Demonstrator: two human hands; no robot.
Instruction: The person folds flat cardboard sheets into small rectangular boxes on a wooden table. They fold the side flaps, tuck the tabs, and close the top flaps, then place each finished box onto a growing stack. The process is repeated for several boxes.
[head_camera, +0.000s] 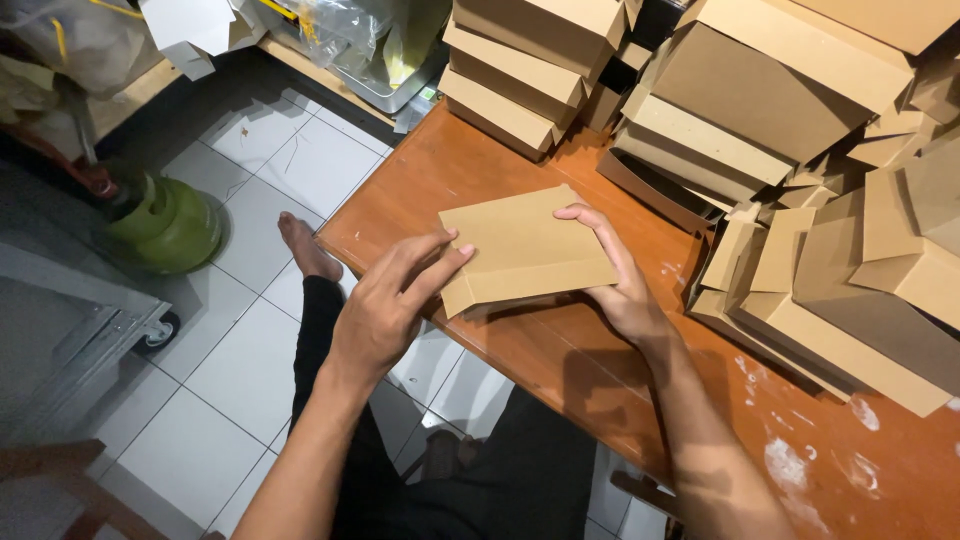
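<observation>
Cardboard blank (520, 245) is lying near the table's (560, 360) front edge, still flat, with only a narrow flap along its lower edge starting to turn up, so I judge the folding as barely begun: no walls are standing and no corners are locked yet. Left hand (385, 305) is pressing at the blank's nine o'clock side, its fingers (440, 265) extended and resting on the sheet rather than clenched. Right hand (620, 280) is gripping the three o'clock edge, its fingers curling over the top while the thumb sits hidden beneath. At twelve o'clock a stack of folded brown boxes (520, 70) is standing, and from one to four o'clock more finished boxes and half-formed pieces (830, 230) are crowding in, leaving little free room on that side of the blank. Off the table at nine o'clock, the person's bare foot (305, 245) is resting on the white tiled floor (240, 330), and beyond it at ten o'clock a green gas cylinder (170, 220) is sitting.
</observation>
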